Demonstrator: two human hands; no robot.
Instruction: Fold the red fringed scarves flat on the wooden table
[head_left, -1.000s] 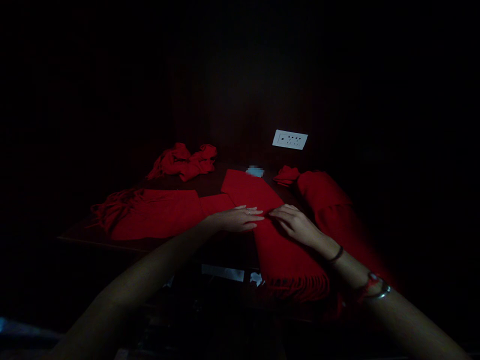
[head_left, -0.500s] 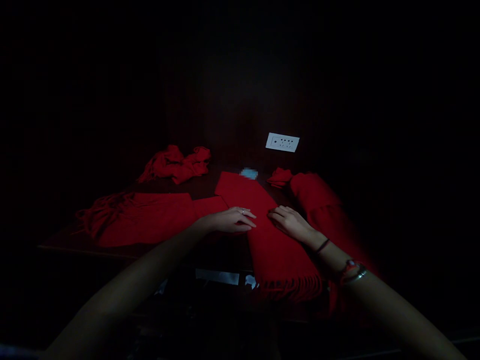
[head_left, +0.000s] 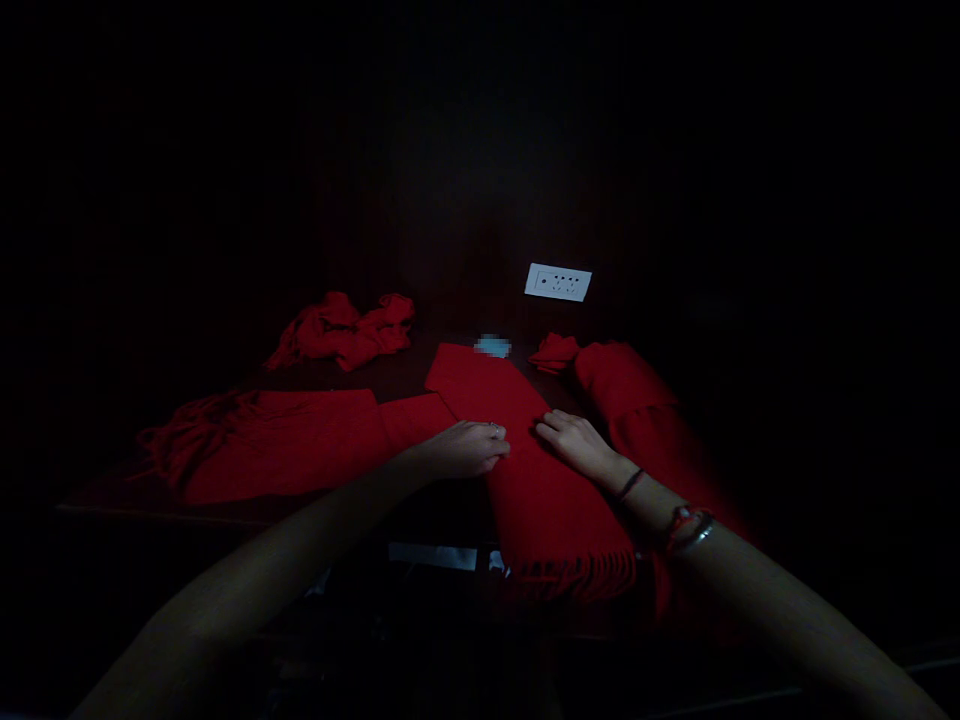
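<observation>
A long red fringed scarf (head_left: 540, 490) lies across a dark table (head_left: 420, 372), its fringe hanging over the near edge. My left hand (head_left: 463, 449) rests at the scarf's left edge with its fingers curled in on the cloth. My right hand (head_left: 574, 443) lies flat on the scarf a little to the right, fingers stretched out. Bracelets ring my right wrist (head_left: 686, 525).
Another red scarf (head_left: 277, 440) is spread flat at the left, a crumpled one (head_left: 341, 328) behind it, and more red cloth (head_left: 637, 395) at the right. A white socket plate (head_left: 558, 282) is on the dark wall. The room is very dim.
My left hand's fingers have curled from flat into a grip at the scarf's edge. Both hands have drawn slightly nearer and left as the view shifted.
</observation>
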